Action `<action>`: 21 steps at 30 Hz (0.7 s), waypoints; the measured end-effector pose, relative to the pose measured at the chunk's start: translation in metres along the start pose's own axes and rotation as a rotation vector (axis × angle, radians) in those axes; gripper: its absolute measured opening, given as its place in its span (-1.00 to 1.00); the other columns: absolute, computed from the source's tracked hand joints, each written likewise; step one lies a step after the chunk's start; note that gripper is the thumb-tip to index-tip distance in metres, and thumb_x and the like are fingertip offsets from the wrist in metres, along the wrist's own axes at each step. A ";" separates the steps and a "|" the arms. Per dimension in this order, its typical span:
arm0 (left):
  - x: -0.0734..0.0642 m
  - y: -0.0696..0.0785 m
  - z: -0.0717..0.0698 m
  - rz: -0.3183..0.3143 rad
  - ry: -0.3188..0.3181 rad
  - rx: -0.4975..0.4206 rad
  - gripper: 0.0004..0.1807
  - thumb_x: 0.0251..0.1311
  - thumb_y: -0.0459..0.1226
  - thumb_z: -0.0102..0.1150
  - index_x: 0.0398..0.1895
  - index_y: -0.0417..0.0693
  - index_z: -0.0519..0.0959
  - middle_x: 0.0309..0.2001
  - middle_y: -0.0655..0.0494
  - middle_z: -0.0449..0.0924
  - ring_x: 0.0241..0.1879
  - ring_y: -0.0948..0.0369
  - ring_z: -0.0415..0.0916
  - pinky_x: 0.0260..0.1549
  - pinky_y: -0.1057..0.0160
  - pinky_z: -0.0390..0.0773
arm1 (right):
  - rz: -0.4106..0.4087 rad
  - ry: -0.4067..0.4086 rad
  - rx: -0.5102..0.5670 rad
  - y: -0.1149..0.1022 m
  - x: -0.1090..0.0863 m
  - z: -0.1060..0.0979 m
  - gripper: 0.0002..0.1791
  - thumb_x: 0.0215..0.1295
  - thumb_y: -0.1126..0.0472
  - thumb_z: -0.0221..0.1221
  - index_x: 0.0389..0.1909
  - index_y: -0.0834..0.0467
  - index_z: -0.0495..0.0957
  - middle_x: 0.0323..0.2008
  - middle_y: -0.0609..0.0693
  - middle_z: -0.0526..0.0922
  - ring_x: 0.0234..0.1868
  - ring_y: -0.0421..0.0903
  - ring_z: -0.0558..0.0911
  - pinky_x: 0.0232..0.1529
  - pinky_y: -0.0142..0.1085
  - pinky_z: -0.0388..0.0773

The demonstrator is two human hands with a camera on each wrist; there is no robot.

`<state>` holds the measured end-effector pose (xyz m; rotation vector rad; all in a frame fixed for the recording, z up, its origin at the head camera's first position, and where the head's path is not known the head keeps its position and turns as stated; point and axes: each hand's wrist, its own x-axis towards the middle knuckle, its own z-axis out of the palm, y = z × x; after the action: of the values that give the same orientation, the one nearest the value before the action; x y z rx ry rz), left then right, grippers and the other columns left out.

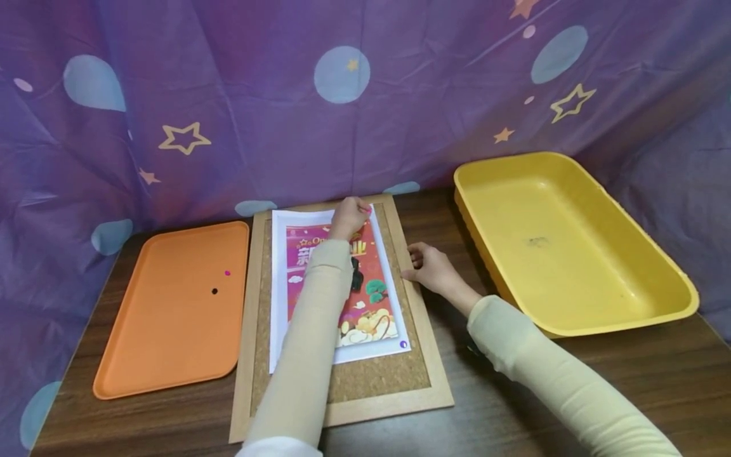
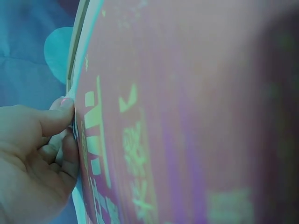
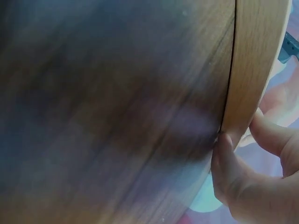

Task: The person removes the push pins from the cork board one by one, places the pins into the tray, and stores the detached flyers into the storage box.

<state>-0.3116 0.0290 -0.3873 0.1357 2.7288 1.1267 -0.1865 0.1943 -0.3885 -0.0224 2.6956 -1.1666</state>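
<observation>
A framed corkboard (image 1: 379, 379) lies on the table with a red and purple poster (image 1: 371, 320) on white paper over it. My left hand (image 1: 349, 221) is at the poster's upper right corner, pinching a small pink pushpin (image 1: 368, 210) between thumb and fingers; in the left wrist view the pink pin (image 2: 64, 100) shows at the thumb tip. A purple pushpin (image 1: 403, 344) sits in the poster's lower right corner. With thumb and fingers, my right hand (image 1: 435, 270) grips the right side of the wooden frame (image 3: 252, 60). My left forearm hides part of the poster.
To the left lies an orange tray (image 1: 171, 324) with a pink pin (image 1: 227, 273) and a black pin (image 1: 214, 291) on it. A deep yellow bin (image 1: 571, 247) stands at the right. Behind the table (image 1: 188, 416) hangs a purple patterned cloth (image 1: 257, 127).
</observation>
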 end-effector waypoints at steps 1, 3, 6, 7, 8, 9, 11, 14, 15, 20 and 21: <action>0.000 -0.001 0.000 0.004 0.000 0.004 -0.77 0.27 -0.34 0.09 -0.06 -0.13 0.63 -0.09 -0.06 0.67 -0.14 0.08 0.59 -0.02 0.18 0.55 | 0.005 0.004 0.009 0.000 0.000 0.000 -0.42 0.17 0.35 0.25 0.19 0.47 0.33 -0.05 0.37 0.56 -0.01 0.17 0.56 0.00 -0.11 0.55; 0.000 -0.002 0.000 0.012 -0.001 0.000 -0.79 0.28 -0.33 0.10 -0.08 -0.15 0.63 -0.10 -0.07 0.67 -0.17 0.07 0.59 -0.04 0.18 0.55 | 0.014 0.010 0.033 0.001 0.001 0.000 -0.41 0.15 0.36 0.27 0.19 0.46 0.34 -0.05 0.36 0.57 -0.02 0.16 0.56 -0.01 -0.14 0.55; 0.000 -0.003 -0.001 0.025 -0.004 0.006 -0.80 0.28 -0.31 0.11 -0.10 -0.15 0.62 -0.10 -0.08 0.68 -0.16 0.07 0.59 -0.04 0.18 0.55 | 0.027 0.012 0.055 0.001 0.002 0.001 -0.41 0.14 0.37 0.27 0.19 0.46 0.34 -0.06 0.35 0.56 -0.04 0.14 0.55 -0.04 -0.17 0.54; 0.000 -0.003 -0.001 0.028 -0.006 0.003 -0.80 0.27 -0.31 0.11 -0.10 -0.16 0.62 -0.10 -0.08 0.68 -0.15 0.06 0.60 -0.03 0.18 0.55 | 0.030 0.012 0.060 0.001 0.002 0.001 -0.41 0.14 0.37 0.27 0.19 0.46 0.34 -0.06 0.35 0.56 -0.04 0.13 0.55 -0.04 -0.18 0.54; 0.000 -0.004 -0.001 0.032 -0.007 0.004 -0.81 0.27 -0.31 0.12 -0.11 -0.16 0.62 -0.09 -0.08 0.68 -0.14 0.06 0.60 -0.03 0.18 0.55 | 0.035 0.011 0.065 0.001 0.001 0.001 -0.41 0.14 0.37 0.26 0.19 0.46 0.34 -0.06 0.35 0.56 -0.04 0.13 0.55 -0.04 -0.19 0.54; -0.001 -0.004 -0.002 0.035 -0.009 0.008 -0.80 0.27 -0.30 0.12 -0.10 -0.16 0.61 -0.08 -0.07 0.68 -0.12 0.06 0.61 -0.02 0.18 0.54 | 0.039 0.010 0.069 0.000 0.001 0.002 -0.41 0.14 0.37 0.26 0.19 0.46 0.34 -0.06 0.35 0.56 -0.04 0.13 0.54 -0.05 -0.19 0.54; -0.002 -0.004 -0.003 0.045 -0.020 -0.006 -0.79 0.28 -0.30 0.11 -0.07 -0.17 0.60 -0.06 -0.09 0.67 -0.10 0.05 0.61 -0.02 0.16 0.54 | 0.044 0.015 0.075 -0.001 0.001 0.003 -0.41 0.14 0.37 0.26 0.20 0.46 0.34 -0.06 0.34 0.56 -0.04 0.12 0.54 -0.05 -0.20 0.54; -0.004 -0.003 -0.007 0.067 -0.035 -0.039 -0.75 0.30 -0.31 0.08 0.00 -0.17 0.58 -0.02 -0.11 0.65 -0.05 0.03 0.60 0.02 0.14 0.53 | 0.041 0.026 0.080 -0.003 0.001 0.004 -0.40 0.14 0.37 0.26 0.20 0.46 0.34 -0.06 0.35 0.56 -0.04 0.12 0.54 -0.05 -0.20 0.54; -0.005 -0.003 -0.008 0.075 -0.044 -0.053 -0.74 0.31 -0.32 0.06 0.02 -0.17 0.57 0.00 -0.13 0.64 -0.02 0.02 0.59 0.03 0.12 0.53 | 0.042 0.029 0.083 -0.004 0.001 0.004 -0.40 0.15 0.37 0.25 0.21 0.46 0.33 -0.05 0.35 0.56 -0.04 0.12 0.54 -0.04 -0.19 0.54; -0.006 0.000 -0.010 0.126 -0.076 -0.051 -0.71 0.33 -0.31 0.05 0.05 -0.19 0.58 0.02 -0.15 0.62 0.02 0.04 0.55 0.08 0.16 0.52 | 0.094 0.046 0.143 -0.005 0.001 0.006 -0.39 0.15 0.40 0.23 0.24 0.46 0.31 0.00 0.36 0.53 -0.02 0.10 0.53 -0.01 -0.22 0.54; -0.007 0.000 -0.010 0.129 -0.080 -0.051 -0.71 0.32 -0.31 0.05 0.05 -0.20 0.58 0.01 -0.15 0.63 -0.01 0.04 0.57 0.05 0.18 0.53 | 0.108 0.049 0.157 -0.005 0.000 0.007 -0.39 0.15 0.41 0.23 0.24 0.46 0.31 0.01 0.36 0.52 -0.02 0.08 0.53 -0.01 -0.23 0.54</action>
<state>-0.3072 0.0211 -0.3791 0.3467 2.6506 1.1963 -0.1860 0.1861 -0.3895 0.1753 2.6016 -1.3574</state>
